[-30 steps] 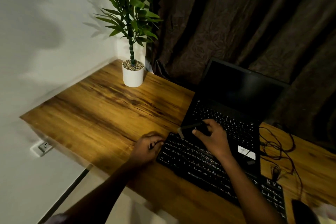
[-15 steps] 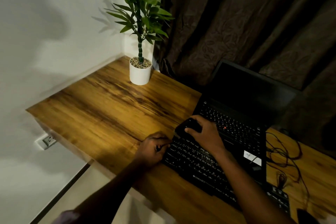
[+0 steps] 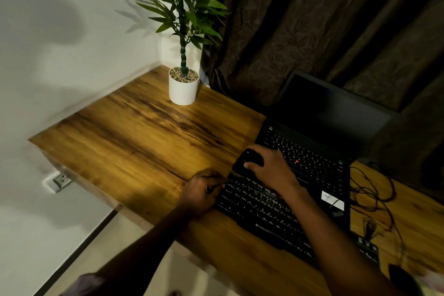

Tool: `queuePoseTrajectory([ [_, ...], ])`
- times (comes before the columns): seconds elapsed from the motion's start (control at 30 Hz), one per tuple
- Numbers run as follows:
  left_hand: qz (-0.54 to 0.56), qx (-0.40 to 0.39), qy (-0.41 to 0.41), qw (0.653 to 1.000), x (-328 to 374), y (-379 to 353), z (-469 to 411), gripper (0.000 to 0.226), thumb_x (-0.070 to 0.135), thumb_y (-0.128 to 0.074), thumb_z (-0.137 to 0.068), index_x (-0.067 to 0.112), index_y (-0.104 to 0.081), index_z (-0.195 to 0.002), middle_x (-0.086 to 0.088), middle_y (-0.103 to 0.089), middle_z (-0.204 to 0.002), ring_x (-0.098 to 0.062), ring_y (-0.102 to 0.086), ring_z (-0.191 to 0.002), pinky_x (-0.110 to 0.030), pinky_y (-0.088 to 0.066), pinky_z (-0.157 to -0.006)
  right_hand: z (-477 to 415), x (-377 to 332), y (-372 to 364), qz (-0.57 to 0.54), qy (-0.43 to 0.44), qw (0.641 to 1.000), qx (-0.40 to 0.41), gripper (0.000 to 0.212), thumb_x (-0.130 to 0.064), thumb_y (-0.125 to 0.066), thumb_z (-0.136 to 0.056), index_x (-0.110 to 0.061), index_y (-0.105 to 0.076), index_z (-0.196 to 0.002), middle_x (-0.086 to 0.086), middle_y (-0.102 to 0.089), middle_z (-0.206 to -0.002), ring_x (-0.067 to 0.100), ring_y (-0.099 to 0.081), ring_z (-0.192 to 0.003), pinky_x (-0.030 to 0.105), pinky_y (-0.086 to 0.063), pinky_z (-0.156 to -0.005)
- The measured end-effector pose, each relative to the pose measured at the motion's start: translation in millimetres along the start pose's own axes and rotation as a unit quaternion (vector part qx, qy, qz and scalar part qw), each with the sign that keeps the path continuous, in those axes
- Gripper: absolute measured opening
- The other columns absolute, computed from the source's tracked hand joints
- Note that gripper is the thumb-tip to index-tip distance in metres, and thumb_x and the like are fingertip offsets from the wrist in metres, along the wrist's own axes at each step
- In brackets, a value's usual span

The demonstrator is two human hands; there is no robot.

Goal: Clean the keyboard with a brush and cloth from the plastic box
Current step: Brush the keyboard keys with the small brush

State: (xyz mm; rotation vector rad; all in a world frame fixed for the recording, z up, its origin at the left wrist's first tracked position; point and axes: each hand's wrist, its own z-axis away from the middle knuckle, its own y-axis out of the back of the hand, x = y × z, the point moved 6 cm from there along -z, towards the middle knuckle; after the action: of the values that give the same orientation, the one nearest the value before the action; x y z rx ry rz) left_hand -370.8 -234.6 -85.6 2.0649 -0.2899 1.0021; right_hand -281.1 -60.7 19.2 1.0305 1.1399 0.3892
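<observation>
A potted plant (image 3: 183, 74) stands at twelve o'clock on the wooden desk (image 3: 134, 142). An open laptop (image 3: 319, 132) sits at three o'clock, tangled cables (image 3: 374, 190) beyond it, dark curtain (image 3: 324, 19) behind.

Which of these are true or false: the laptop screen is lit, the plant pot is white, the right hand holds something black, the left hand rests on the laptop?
1. The laptop screen is lit. False: it is dark.
2. The plant pot is white. True.
3. The right hand holds a black object at the external keyboard's far left corner. True.
4. The left hand rests on the laptop. False: it is at the external keyboard's left edge.
</observation>
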Motion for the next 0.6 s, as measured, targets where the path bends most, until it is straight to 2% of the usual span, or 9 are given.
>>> queuePoseTrajectory([
  [0.13,-0.006,-0.002,-0.003,1.0,3.6,1.7,0.0,0.026,0.038,-0.055,-0.093,0.034,-0.073,-0.112,0.015,-0.065,-0.114,-0.005,-0.061,-0.103,-0.029,-0.055,-0.074,7.4,5.7,13.8,0.048,0.002,0.999,-0.003,0.045,-0.028,-0.072,-0.09,-0.036,-0.057,-0.131,0.003,-0.066,-0.117,0.016,-0.066,-0.093,0.032,-0.057,-0.085],
  [0.27,-0.009,-0.004,-0.004,1.0,3.6,1.6,-0.5,0.027,0.041,-0.054,-0.094,0.034,-0.073,-0.112,0.015,-0.065,-0.113,-0.004,-0.06,-0.104,-0.027,-0.054,-0.075,1.9,-1.2,5.4,0.025,-0.004,1.0,0.002,0.045,-0.039,-0.072,-0.087,-0.038,-0.056,-0.129,0.005,-0.064,-0.121,0.019,-0.064,-0.104,0.032,-0.056,-0.09],
  [0.37,-0.009,-0.004,0.014,1.0,0.2,0.0,0.5,0.024,0.04,-0.056,-0.093,0.038,-0.071,-0.112,0.019,-0.064,-0.112,-0.002,-0.06,-0.102,-0.028,-0.055,-0.075,-1.1,-6.8,0.5,0.004,0.008,1.0,0.011,0.048,-0.035,-0.073,-0.087,-0.028,-0.059,-0.132,0.002,-0.066,-0.121,0.015,-0.063,-0.108,0.017,-0.052,-0.084],
  [0.43,-0.008,0.002,0.02,1.0,-0.2,1.1,-0.5,0.024,0.04,-0.057,-0.092,0.038,-0.072,-0.111,0.02,-0.064,-0.111,-0.001,-0.061,-0.1,-0.028,-0.054,-0.076,2.1,-2.7,4.6,-0.007,-0.002,1.0,0.017,0.049,-0.034,-0.073,-0.088,-0.027,-0.058,-0.135,-0.001,-0.065,-0.122,0.01,-0.062,-0.107,0.006,-0.045,-0.079],
  [0.47,-0.009,0.003,0.017,1.0,0.1,1.3,-1.0,0.024,0.038,-0.058,-0.092,0.036,-0.072,-0.111,0.019,-0.065,-0.111,-0.001,-0.061,-0.101,-0.027,-0.054,-0.077,4.7,2.1,6.7,-0.004,-0.005,1.0,0.018,0.05,-0.035,-0.073,-0.088,-0.03,-0.057,-0.135,-0.001,-0.064,-0.124,0.01,-0.062,-0.109,0.007,-0.045,-0.081],
  [0.6,-0.018,0.005,0.008,1.0,3.9,2.2,-0.9,0.022,0.032,-0.061,-0.092,0.035,-0.074,-0.11,0.016,-0.067,-0.111,-0.003,-0.061,-0.1,-0.022,-0.052,-0.075,15.0,13.1,18.0,0.037,-0.012,0.999,0.012,0.055,-0.036,-0.073,-0.087,-0.029,-0.055,-0.138,0.005,-0.061,-0.134,0.019,-0.062,-0.116,0.031,-0.051,-0.099],
])
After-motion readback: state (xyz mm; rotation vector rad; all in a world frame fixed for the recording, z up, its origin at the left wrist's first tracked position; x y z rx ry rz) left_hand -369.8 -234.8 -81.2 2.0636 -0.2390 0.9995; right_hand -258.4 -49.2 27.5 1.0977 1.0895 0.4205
